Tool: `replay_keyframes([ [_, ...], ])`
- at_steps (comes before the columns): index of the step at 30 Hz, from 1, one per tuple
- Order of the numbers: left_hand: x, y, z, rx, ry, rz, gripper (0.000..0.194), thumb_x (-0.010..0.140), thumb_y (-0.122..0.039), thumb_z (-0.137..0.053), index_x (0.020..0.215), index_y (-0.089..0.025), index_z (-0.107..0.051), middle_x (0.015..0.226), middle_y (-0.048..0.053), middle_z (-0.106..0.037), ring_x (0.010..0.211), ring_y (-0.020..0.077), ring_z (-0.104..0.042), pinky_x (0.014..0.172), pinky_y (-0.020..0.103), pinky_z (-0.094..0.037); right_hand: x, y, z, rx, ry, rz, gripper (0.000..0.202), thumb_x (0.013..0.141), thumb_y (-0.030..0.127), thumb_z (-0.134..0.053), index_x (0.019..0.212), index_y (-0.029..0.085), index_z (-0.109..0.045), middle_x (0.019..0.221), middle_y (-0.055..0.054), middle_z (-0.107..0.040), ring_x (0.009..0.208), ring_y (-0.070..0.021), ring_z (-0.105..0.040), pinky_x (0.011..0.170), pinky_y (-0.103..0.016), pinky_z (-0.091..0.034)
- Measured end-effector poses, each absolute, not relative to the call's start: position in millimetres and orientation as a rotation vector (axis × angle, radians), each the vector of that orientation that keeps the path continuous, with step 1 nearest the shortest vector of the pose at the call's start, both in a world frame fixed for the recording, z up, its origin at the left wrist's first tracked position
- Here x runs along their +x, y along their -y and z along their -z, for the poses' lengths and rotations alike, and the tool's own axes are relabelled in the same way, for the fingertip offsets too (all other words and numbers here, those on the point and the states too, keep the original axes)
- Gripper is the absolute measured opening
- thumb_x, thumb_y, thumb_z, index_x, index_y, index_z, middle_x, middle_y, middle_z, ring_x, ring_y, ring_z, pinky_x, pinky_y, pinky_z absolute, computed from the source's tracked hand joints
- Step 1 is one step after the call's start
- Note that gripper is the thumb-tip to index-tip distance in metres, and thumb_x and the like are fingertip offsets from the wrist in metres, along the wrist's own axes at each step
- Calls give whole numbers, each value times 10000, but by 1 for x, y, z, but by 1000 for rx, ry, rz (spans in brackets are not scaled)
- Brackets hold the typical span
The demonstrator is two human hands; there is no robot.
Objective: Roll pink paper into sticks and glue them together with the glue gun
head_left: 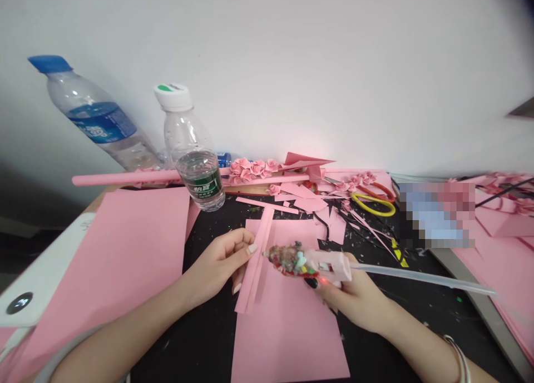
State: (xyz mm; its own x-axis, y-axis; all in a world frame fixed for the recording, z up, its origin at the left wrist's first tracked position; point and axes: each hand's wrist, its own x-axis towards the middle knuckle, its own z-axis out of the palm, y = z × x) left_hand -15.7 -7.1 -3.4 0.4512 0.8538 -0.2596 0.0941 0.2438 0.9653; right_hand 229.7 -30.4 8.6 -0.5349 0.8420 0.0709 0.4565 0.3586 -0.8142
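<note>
My left hand (229, 258) is closed on the left edge of a folded pink paper strip (255, 272), thumb on top and fingers curled beneath. In my right hand (354, 299) is a hot glue gun (306, 262), its front part crusted with coloured bits and a red light glowing below. A long translucent glue stick (425, 278) sticks out of its back end. The nozzle points left, close to the strip; whether it touches cannot be made out. Under both lies a pink paper sheet (292, 338) on the black table.
Two plastic bottles, one with a white cap (200, 172) and one with a blue cap (100, 122), stand at the back left. Behind the sheet lie paper roses (250, 170), scraps (306, 197) and yellow-handled scissors (373, 205). More pink sheets (125, 244) cover the left side.
</note>
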Motion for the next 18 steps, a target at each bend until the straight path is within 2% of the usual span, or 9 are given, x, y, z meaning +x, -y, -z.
replay_keyframes([
  [4, -16, 7, 4, 1229, -990, -664, 240, 893, -388, -466, 799, -167, -469, 537, -82, -434, 347, 26, -400, 371, 135, -297, 230, 30, -10, -1059, 2175, -1026, 317, 879, 323, -422, 593, 189, -394, 519, 43, -383, 448, -79, -356, 438, -205, -315],
  [13, -16, 5, 4, 1241, -1012, -664, 247, 894, -392, -462, 813, -159, -471, 541, -79, -442, 355, 22, -397, 388, 137, -297, 231, 34, -15, -1048, 2241, -939, 299, 872, 387, -448, 679, 188, -559, 553, 9, -472, 510, -124, -450, 483, -219, -380],
  [18, -16, 6, 4, 1254, -1005, -668, 252, 897, -396, -458, 812, -159, -475, 532, -78, -448, 355, 26, -401, 388, 139, -306, 232, 34, -14, -1053, 2232, -952, 309, 873, 396, -451, 687, 185, -577, 549, 6, -478, 509, -125, -457, 481, -220, -383],
])
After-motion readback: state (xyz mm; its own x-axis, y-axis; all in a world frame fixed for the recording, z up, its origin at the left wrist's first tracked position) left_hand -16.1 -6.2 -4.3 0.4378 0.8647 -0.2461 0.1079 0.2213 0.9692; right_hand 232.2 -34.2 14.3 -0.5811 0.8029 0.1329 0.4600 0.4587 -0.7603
